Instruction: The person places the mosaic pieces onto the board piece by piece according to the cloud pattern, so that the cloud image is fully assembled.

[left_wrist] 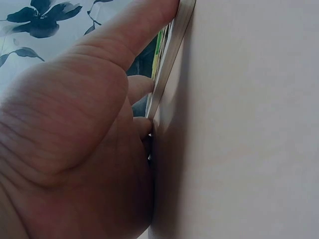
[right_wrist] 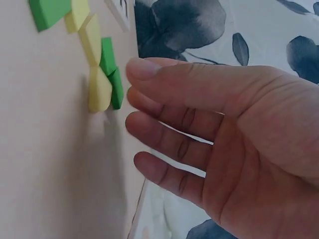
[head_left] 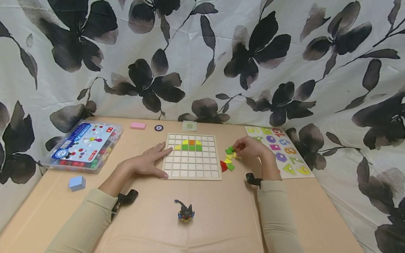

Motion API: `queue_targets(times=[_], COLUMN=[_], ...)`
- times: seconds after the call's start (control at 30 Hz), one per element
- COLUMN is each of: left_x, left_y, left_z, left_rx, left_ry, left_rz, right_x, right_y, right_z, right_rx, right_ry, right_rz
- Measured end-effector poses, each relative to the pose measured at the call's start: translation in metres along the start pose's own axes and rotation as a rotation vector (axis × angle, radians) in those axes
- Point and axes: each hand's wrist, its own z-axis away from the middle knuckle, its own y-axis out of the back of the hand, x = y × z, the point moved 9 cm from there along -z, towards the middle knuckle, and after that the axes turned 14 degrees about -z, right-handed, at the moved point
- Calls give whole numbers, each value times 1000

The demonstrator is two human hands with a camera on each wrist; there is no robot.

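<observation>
A wooden grid board [head_left: 193, 173] lies on the table. On it, a few green tiles [head_left: 192, 148] form a row below an orange tile [head_left: 191, 142], with yellow tiles at the sides. My left hand [head_left: 147, 161] rests at the board's left edge, fingers spread and thumb at the near corner. In the left wrist view, the thumb [left_wrist: 144, 35] touches the board's wooden side. Right of the board, my right hand [head_left: 251, 147] hovers beside loose green, yellow and red tiles [head_left: 228, 161]. Its fingers are loosely bent, and nothing shows between them in the right wrist view.
A number and shape sheet [head_left: 289, 158] lies right, partly under my right arm. A clear plastic case [head_left: 85, 146] and a blue block [head_left: 77, 183] are at left. A dark toy figure [head_left: 185, 212] stands in front. Behind are a pink block [head_left: 138, 125], round disc [head_left: 159, 128] and small card [head_left: 189, 125].
</observation>
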Motion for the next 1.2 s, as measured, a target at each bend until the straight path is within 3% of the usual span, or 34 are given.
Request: queue_targets(times=[0.2,0.43,0.7,0.93,1.2], left_x=[-1,-1,1,1,0], left_y=[-1,-1,0,0,-1], left_z=[0,-1,-1,-1,0], left_rx=[0,0,0,-4,0], left_ry=[0,-1,-3,2,-1], left_rz=[1,-2,5,4,-4], right_x=[16,22,24,16,-10], right_y=[-4,-7,-5,-4,6], right_z=[-3,-10,-9,-8,-10], right_rx=[-35,-49,-25,-6,159], right_ry=[-73,-45,-86,-27,132], right_rz=[-23,-39,-54,-57,-168])
